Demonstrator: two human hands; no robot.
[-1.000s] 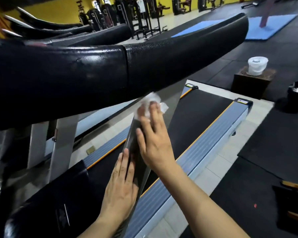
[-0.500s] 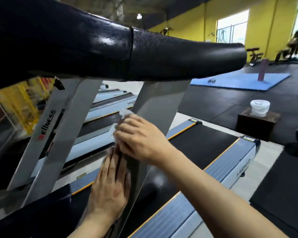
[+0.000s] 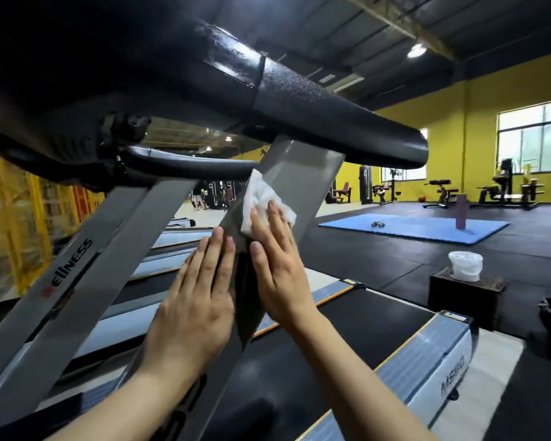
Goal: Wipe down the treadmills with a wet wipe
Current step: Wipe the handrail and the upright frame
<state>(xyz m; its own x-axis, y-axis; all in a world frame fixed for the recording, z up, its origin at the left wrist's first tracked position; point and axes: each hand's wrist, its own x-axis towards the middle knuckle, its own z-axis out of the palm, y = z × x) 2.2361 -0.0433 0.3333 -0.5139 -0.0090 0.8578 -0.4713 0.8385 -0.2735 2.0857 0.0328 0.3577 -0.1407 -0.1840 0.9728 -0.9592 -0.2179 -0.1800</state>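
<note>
With our flat, straight-fingered right hand [image 3: 279,272] we press the crumpled white wet wipe [image 3: 261,198] high on the slanted grey metal treadmill upright [image 3: 299,186], our left hand [image 3: 198,300] flat beside it (belt [image 3: 315,361] and other treadmills seemingly still to do).

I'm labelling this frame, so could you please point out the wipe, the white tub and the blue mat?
wipe [image 3: 261,194]: head view, crumpled upper part.
white tub [image 3: 465,267]: head view, side wall.
blue mat [image 3: 417,229]: head view, bare middle.

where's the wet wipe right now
In the head view the wet wipe sits centre frame, pressed flat by the right hand against the grey treadmill upright, just below the black handrail.
</note>
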